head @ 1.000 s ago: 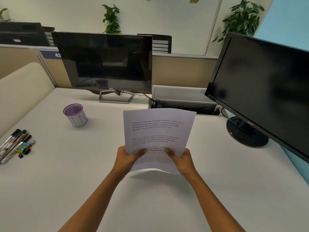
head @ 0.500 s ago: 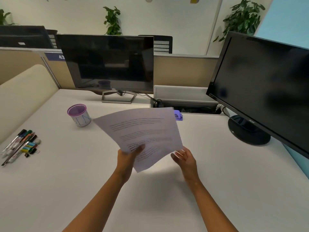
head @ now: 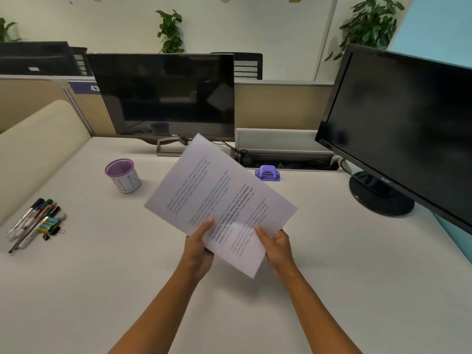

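Head view: both hands are holding a printed sheet (head: 217, 190) in the air over the table (head: 332, 264), turned so its text lines are running diagonally. Left hand (head: 198, 251) is pinching the near-left edge, thumb on top. Right hand (head: 279, 251) is gripping the near-right edge the same way. A purple hole punch (head: 267, 172) is sitting beyond the sheet, and markers (head: 35, 221) are lying far left.
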A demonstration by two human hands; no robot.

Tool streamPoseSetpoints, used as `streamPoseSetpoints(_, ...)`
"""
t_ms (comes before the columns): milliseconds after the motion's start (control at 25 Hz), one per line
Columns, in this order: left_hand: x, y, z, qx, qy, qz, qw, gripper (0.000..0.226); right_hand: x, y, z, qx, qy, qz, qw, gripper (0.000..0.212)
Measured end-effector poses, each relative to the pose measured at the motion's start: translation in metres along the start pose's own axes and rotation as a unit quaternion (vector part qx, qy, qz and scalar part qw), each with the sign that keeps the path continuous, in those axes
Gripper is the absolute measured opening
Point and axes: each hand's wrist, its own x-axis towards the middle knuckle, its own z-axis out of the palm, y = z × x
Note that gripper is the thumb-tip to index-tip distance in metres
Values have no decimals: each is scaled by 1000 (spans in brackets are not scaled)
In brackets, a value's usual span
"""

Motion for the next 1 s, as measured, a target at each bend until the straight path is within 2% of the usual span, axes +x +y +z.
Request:
streamPoseSetpoints(40,3,11,-8,-40,9,-19,999,48,0,-1,-10,-20,10,5,1000,22)
streamPoseSetpoints(120,8,37,-32,-121,-1,-74,990,75,-2,-6,-31,-56,18,18,998,21)
streamPoseSetpoints(200,12,62,-56,-144,-38,-119,982,92,-4,-14,-48,-95,0,27,995,23)
streamPoseSetpoints(280,19,76,-76,-62,-67,-182,979,95,-4,-23,-58,-124,-33,41,991,23)
streamPoseSetpoints(360,27,82,-79,100,-83,-231,964,86,-2,-30,-60,-145,-55,50,987,24)
streamPoseSetpoints(440,30,80,-71,294,-88,-208,929,70,0,-35,-55,-168,-51,40,984,26)
streamPoseSetpoints(520,31,73,-66,396,-91,-142,903,59,2,-37,-48,-181,-20,14,983,26)
streamPoseSetpoints(640,28,63,-57,367,-53,-33,928,44,6,-39,-37,-165,45,-43,984,20)
streamPoseSetpoints(760,26,55,-45,344,-19,61,937,30,8,-42,-30,-164,66,-87,980,25)
streamPoseSetpoints(880,24,48,-41,328,-4,84,941,25,9,-39,-31,-164,80,-85,979,29)
streamPoseSetpoints(1000,19,36,-50,307,28,62,949,35,6,-30,-35,-158,77,-65,982,25)
